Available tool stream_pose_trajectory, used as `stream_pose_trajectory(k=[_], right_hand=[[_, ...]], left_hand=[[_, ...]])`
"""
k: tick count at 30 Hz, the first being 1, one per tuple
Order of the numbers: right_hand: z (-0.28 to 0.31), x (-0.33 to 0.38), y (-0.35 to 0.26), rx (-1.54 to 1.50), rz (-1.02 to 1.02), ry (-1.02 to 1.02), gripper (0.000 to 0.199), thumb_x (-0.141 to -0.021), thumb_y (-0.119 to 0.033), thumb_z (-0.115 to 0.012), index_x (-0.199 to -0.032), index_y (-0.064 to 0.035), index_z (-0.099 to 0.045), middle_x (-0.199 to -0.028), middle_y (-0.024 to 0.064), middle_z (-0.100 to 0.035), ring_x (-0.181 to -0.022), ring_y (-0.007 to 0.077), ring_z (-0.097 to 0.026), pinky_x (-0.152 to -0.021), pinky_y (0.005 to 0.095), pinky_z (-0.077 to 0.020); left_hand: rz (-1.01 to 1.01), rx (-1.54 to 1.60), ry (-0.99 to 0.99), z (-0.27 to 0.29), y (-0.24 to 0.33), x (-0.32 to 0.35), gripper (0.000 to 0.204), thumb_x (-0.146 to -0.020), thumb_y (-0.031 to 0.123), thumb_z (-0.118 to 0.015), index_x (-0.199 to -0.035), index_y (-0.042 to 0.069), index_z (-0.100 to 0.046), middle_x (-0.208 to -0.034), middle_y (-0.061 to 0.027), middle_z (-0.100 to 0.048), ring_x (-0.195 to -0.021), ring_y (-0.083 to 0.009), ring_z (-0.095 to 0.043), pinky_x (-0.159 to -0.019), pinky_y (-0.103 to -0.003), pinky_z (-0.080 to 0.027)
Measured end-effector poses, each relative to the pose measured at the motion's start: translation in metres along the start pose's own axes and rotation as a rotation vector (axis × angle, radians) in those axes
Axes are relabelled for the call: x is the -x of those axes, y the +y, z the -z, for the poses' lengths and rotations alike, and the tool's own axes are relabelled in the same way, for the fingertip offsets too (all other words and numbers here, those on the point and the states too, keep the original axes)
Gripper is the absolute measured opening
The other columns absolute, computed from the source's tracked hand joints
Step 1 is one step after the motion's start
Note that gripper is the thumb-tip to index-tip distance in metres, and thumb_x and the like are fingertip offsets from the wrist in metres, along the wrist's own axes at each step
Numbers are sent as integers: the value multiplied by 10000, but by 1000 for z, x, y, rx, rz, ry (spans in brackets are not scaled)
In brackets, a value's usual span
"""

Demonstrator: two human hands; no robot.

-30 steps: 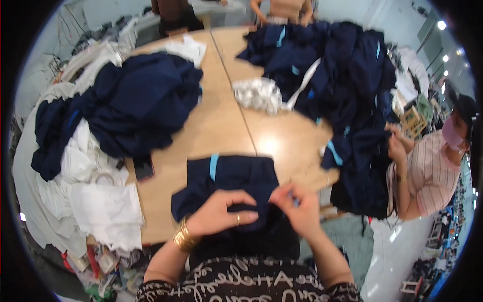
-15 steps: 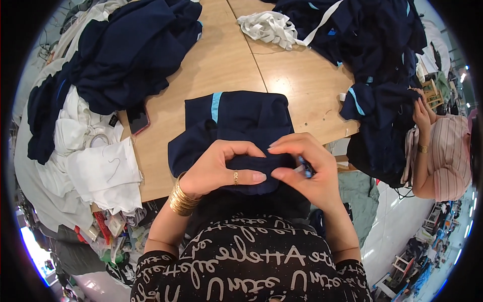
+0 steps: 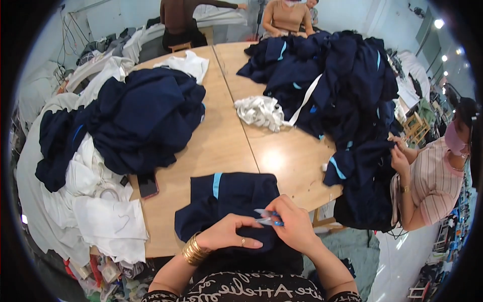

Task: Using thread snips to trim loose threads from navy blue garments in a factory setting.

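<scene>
A folded navy garment (image 3: 236, 194) with a light blue stripe lies at the near edge of the table in front of me. My left hand (image 3: 229, 234), with gold bangles and a ring, grips its near part, thumb lying on top of the cloth and the other fingers partly hidden. In my right hand (image 3: 293, 224) are small thread snips (image 3: 263, 220) with blue on the handle. Their blades point left, just over the cloth and close to my left fingertips. Whether a thread lies between the blades is too small to tell.
Navy garments are heaped on the left (image 3: 146, 118) and right (image 3: 347, 85) of the wooden table (image 3: 221, 151). A phone (image 3: 148, 185) lies beside white cloth (image 3: 110, 221). White tape (image 3: 261, 113) is bunched mid-table. A co-worker (image 3: 427, 186) handles navy cloth at right; other people are beyond.
The view has tilted up, bringing the far table and people into sight. My right hand has brought the snips from within its grasp to point forward over the cloth; the left keeps hold.
</scene>
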State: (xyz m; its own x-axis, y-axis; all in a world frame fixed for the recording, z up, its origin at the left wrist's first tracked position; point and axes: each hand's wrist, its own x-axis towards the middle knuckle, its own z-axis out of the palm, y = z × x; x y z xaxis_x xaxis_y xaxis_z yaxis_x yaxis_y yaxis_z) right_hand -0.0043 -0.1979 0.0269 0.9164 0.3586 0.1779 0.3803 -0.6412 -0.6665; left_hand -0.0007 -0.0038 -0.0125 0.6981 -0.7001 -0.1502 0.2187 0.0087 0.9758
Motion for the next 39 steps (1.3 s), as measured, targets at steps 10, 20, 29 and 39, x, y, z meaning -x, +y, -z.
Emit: stream_pose_trajectory(k=[10, 20, 29, 39], right_hand=[[5, 23, 18, -533, -194, -183, 206, -747, -151, -698, -861, -13, -596, -758, 29, -576, -691, 83, -503, -641, 207, -401], [21, 13, 6, -671, -391, -10, 131, -790, -130, -645, -757, -24, -577, -676, -60, -494, -673, 33, -428, -614, 188, -358], [24, 13, 11, -887, -497, 54, 98, -789, -88, -633, -762, -3, -593, -673, -56, -513, -638, 17, -426, -585, 174, -330], [10, 18, 13, -1031, -485, 126, 91, -789, -81, -632, -784, 3, -596, -709, -34, -531, -678, 31, -456, -633, 174, -357]], left_hand=[[118, 309, 44, 5, 9, 9, 341, -733, 132, -712, -1010, -16, -579, -911, 4, -597, -848, -62, -511, -782, -192, -403], [-16, -172, -25, 11, 23, 1, 429, -687, 218, -761, -957, -17, -525, -808, 20, -497, -792, -40, -430, -689, -215, -396], [2, -79, 80, 6, 18, 4, 488, -641, 143, -783, -1007, -50, -525, -862, 11, -530, -795, -56, -449, -737, -214, -395], [182, 302, 128, -3, 14, 3, 332, -760, 131, -691, -1006, -46, -555, -786, 66, -521, -683, 2, -450, -612, -145, -374]])
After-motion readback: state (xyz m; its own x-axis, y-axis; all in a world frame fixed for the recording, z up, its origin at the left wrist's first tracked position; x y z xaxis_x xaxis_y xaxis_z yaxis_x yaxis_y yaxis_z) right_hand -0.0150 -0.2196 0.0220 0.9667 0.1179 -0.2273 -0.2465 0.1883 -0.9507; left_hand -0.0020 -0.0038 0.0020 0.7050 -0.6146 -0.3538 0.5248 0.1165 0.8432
